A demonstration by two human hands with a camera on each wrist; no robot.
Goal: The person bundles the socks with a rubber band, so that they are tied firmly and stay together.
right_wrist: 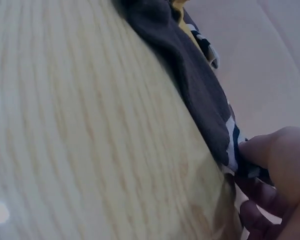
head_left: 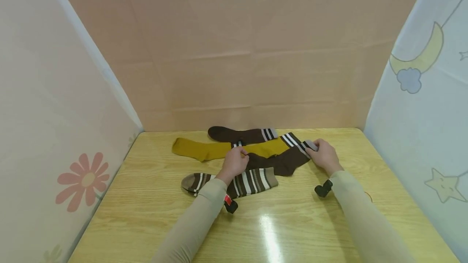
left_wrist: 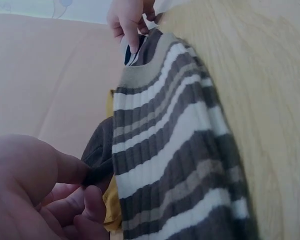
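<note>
A dark brown sock [head_left: 283, 161] with a striped cuff stretches between my two hands. My left hand [head_left: 235, 160] pinches its toe end between thumb and fingers; the left wrist view shows the dark fabric [left_wrist: 101, 170] in that pinch. At the other end my right hand [head_left: 324, 154] grips the light cuff, and in the right wrist view the sock [right_wrist: 202, 100] runs away from those fingers. Just under my left wrist lies a brown, white and tan striped sock [head_left: 252, 182], partly hidden by the forearm.
Behind the held sock lie mustard socks [head_left: 201, 149] with dark, white-striped cuffs, overlapping one another. Farther back, another dark brown sock [head_left: 237, 135] lies near the beige back wall [head_left: 252, 72]. Patterned cloth walls [head_left: 420, 125] flank the wooden table [head_left: 146, 214].
</note>
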